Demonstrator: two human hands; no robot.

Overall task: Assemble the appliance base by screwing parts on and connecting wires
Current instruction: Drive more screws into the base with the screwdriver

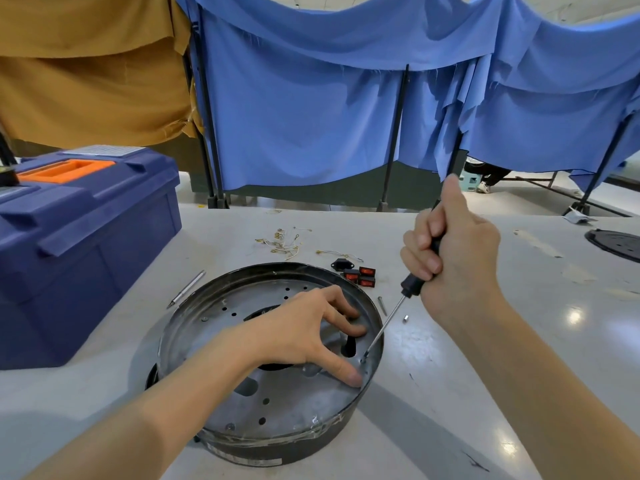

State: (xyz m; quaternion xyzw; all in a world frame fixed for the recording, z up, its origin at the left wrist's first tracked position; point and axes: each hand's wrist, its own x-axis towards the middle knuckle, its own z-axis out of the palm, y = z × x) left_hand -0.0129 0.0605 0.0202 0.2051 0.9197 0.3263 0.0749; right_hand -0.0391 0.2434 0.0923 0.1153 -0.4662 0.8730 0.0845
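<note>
The round metal appliance base [221, 317] lies upside down on the grey table, a dished plate with several holes inside a dark rim. My left hand [304, 334] rests inside it with fingers spread, pressing on the plate near its right edge. My right hand [450, 251] is shut on a black-handled screwdriver [388, 322]. The shaft slants down to the left, and its tip sits on a screw [363, 360] at the plate's right edge, beside my left thumb.
A blue toolbox [79, 237] with an orange handle stands at the left. Behind the base lie small wires with terminals [284, 242], red rocker switches [360, 276], a loose screw [382, 305], a small nut [405, 319] and a metal bit [187, 289]. A black round part [613, 242] sits far right.
</note>
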